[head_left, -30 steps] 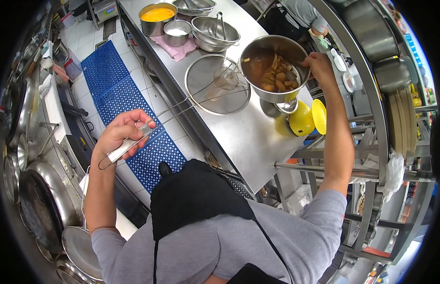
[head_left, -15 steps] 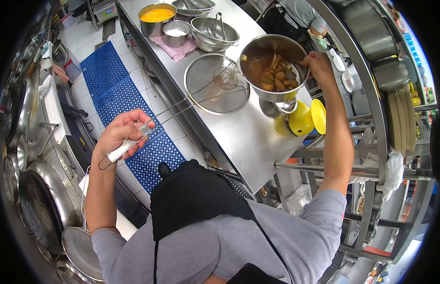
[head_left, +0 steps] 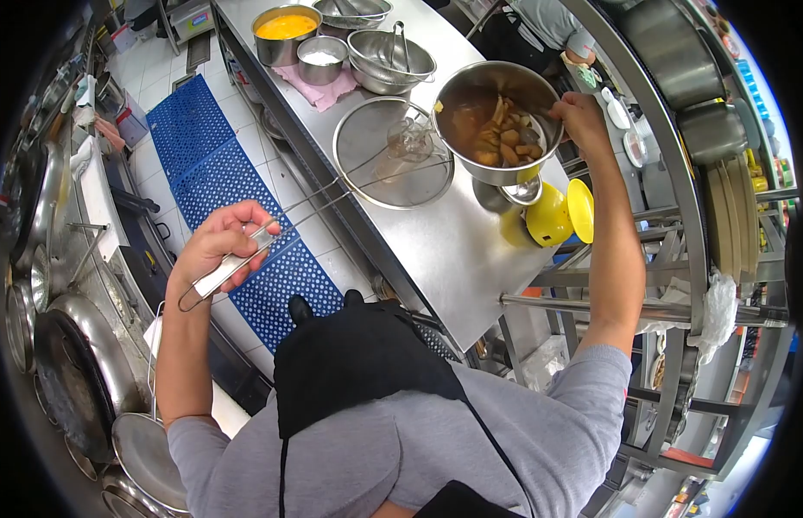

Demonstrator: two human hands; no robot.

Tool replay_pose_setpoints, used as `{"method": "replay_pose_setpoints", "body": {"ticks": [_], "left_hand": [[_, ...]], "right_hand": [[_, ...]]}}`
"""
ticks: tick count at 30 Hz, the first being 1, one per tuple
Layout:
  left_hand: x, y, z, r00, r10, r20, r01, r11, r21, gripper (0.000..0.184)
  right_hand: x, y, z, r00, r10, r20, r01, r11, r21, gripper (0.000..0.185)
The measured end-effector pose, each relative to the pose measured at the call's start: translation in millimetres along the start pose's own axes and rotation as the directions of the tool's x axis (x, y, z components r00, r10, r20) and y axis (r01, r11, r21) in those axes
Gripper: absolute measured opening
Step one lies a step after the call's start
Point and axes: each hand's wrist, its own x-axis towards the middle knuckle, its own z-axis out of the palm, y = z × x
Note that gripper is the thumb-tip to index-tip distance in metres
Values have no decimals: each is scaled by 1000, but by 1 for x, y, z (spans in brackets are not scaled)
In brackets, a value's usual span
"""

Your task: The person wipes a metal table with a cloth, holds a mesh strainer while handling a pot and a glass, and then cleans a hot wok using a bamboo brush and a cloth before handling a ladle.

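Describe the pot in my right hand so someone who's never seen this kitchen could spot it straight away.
Find the long stainless-steel worktable. Over its right side, your bare right hand holds a round, deep steel pot. Its brown liquid and chunks set it apart from the smaller cylindrical pot with orange contents farther up the table.

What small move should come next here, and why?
Perhaps the left hand should ease the strainer further under the pot: the right hand holds that pot, with brown liquid and solid pieces inside, and in this view it overlaps only the strainer's edge.
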Motion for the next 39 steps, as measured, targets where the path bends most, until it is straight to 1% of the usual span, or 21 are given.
{"method": "replay_pose_setpoints", "body": {"ticks": [6,9,18,21,24,27,33,36,39], "left_hand": [[-3,-2,0,1000,3,-16,-3,1000,10,28],[-3,-3,0,1000,4,-25,-4,1000,9,28],[-4,-4,4,999,2,-41,-3,1000,-12,28],[-4,0,5,1000,-19,-10,19,1000,-13,29],[-4,-1,5,1000,-18,-11,18,1000,-19,28],[-5,-2,6,1000,-14,-19,13,1000,-20,28],[-7,-4,5,1000,-4,-17,4,1000,-7,29],[-8,-5,5,1000,3,-23,-4,1000,-1,29],[-8,-5,7,1000,4,-27,-4,1000,5,29]], "right_hand": [[1,2,3,999,46,-1,-46,997,-59,11],[4,8,4,999,41,5,-41,997,-70,11],[1,8,4,1000,28,-11,-29,997,-72,11],[2,11,4,999,30,-10,-31,997,-71,11],[3,11,5,999,39,-8,-40,995,-87,11],[4,14,6,999,29,-30,-29,999,-22,17],[-1,7,6,999,17,-36,-18,1000,-25,16],[-4,3,6,1000,0,-8,-1,997,-73,12],[3,7,7,999,7,-35,-9,997,-74,16]]}}
